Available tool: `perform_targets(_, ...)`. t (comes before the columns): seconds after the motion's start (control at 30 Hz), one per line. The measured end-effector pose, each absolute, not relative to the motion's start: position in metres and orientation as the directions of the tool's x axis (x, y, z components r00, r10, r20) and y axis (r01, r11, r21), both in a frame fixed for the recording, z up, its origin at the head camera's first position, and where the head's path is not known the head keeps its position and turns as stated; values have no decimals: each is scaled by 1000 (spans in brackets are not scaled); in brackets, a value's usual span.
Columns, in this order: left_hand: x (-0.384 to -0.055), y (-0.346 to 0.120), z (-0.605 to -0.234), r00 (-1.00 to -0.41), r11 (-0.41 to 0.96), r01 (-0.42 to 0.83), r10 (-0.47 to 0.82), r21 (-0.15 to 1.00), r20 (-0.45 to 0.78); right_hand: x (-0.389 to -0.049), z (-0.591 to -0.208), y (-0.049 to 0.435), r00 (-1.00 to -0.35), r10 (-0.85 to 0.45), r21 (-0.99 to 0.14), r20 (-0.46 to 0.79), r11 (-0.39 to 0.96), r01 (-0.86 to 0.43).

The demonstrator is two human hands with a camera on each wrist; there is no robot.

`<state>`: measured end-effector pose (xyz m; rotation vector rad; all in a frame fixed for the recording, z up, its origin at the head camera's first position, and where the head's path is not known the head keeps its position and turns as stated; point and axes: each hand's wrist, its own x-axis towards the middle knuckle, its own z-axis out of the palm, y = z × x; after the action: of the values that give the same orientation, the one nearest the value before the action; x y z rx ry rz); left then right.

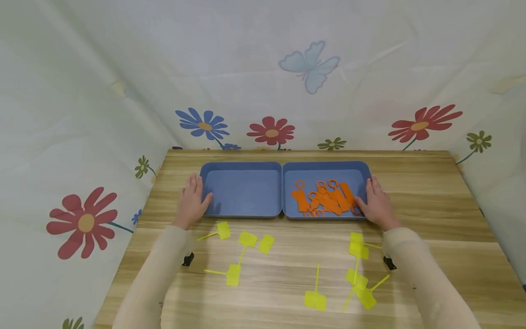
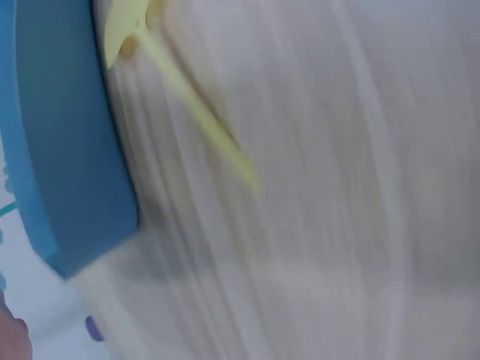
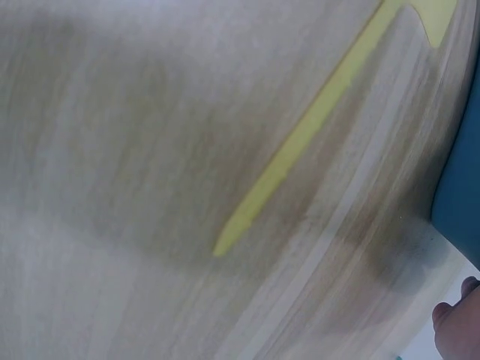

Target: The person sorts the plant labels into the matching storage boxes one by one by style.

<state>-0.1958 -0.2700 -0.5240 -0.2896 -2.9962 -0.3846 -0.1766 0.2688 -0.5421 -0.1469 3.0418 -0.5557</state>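
Note:
Two shallow blue trays lie side by side. The left tray (image 1: pixel 242 194) has a bare floor; the right tray (image 1: pixel 324 175) holds several flat orange tags (image 1: pixel 328 201) with ring ends. My left hand (image 1: pixel 192 201) rests against the left tray's outer side, fingers fairly straight and thumb over the rim. At the right tray's outer side is my right hand (image 1: pixel 379 203), fingers extended along the wall, thumb at the rim near the tags. Only fingertips (image 2: pixel 13 334) of the left hand show in the left wrist view, and a bit of the right hand (image 3: pixel 459 326) in the right wrist view.
Several yellow stemmed tags, like plant labels, lie on the wooden table (image 1: pixel 279 274) before the trays: a left group (image 1: pixel 248 239), a single tag (image 1: pixel 315 300) and a right group (image 1: pixel 358 249). A flower-printed sheet (image 1: pixel 246 91) hangs behind the table.

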Motion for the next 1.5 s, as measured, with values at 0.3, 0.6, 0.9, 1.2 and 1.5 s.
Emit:
perform_targets(0.3, -160, -296, -534, -919, 933, 334, 290, 133, 268, -177, -544, 268, -995, -98, -350, -28, 933, -82)
perform_targets(0.6, -118, -284, -558, -655, 745, 662, 629, -84, 419, -177, -545, 269, -995, -98, -350, -8, 933, -89)
perform_targets(0.9, -107, -270, -568, -685, 743, 665, 646, -71, 337, -176, -543, 269, -995, -100, -338, -19, 937, -88)
perform_targets(1.2, -103, -256, -567, -844, 844, 533, 527, 56, 96, -176, -543, 269, -994, -101, -339, -36, 937, -83)
perform_targets(1.5, -108, -247, -564, -873, 864, 485, 469, 139, 131, -176, -542, 269, -995, -93, -347, -46, 935, -71)
